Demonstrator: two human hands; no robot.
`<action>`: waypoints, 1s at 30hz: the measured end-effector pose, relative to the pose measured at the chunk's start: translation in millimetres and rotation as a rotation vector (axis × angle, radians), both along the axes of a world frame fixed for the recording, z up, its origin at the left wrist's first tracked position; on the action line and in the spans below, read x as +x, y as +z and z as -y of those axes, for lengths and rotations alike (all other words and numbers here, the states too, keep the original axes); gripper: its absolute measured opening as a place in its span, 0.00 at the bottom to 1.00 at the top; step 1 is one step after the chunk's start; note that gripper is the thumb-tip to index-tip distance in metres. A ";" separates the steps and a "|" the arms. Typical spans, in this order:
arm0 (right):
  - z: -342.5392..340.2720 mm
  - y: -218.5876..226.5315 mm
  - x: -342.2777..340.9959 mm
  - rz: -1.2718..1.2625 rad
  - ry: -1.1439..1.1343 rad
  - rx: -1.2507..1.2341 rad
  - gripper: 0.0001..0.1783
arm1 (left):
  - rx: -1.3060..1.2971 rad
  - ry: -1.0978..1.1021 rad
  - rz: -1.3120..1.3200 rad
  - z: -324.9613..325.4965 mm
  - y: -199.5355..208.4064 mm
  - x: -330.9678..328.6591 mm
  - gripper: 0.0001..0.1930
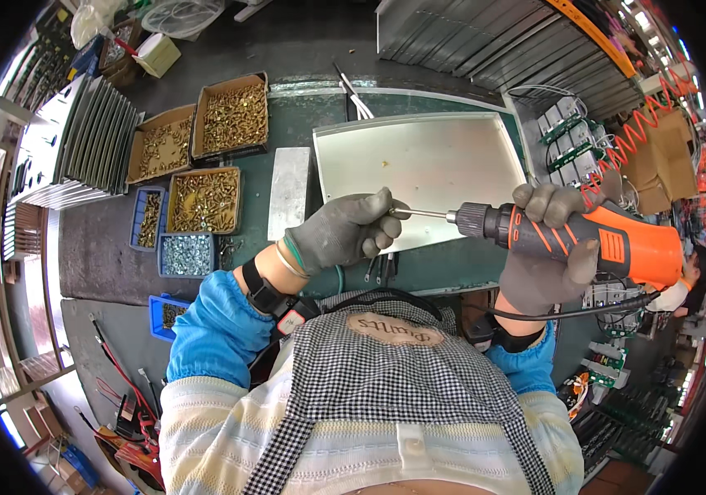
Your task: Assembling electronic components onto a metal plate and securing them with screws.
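My right hand, in a grey glove, is wrapped round an orange and black electric screwdriver held level, its nose pointing left. A long thin screwdriver bit sticks out from its black chuck. My left hand, gloved too, pinches the far end of the bit between thumb and fingers. Whether a screw sits at that tip is hidden by the fingers. Beneath the tool lies a shallow silver metal panel with a raised rim and a small brass-coloured piece on it.
Left of the panel stands a metal block. Cardboard trays of brass-coloured screws and blue bins of small hardware fill the bench's left. Stacked metal plates stand farther left. A red coiled cord hangs at the right, near green circuit boards.
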State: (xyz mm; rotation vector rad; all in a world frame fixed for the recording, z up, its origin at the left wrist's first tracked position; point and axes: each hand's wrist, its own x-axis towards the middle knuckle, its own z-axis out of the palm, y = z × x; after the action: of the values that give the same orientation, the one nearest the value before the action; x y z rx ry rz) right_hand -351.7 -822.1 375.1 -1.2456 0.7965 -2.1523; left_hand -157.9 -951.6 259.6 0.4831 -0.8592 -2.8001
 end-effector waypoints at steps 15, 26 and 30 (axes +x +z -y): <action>-6.4 -6.4 12.8 -0.147 -0.133 0.102 0.23 | 0.188 0.078 0.057 -15.6 2.5 -11.0 0.24; 26.4 -62.5 0.2 -0.074 -0.204 0.217 0.26 | -0.163 0.154 0.257 3.2 -10.0 43.9 0.26; 37.1 -72.9 0.5 -0.063 -0.147 0.231 0.41 | -0.110 0.256 0.271 -2.8 -16.8 69.2 0.24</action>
State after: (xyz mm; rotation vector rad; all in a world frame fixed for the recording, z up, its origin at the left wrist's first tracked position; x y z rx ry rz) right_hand -351.2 -859.1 302.2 -1.1712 1.1601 -2.0700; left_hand -88.7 -948.8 242.8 0.9000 -0.9229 -2.4760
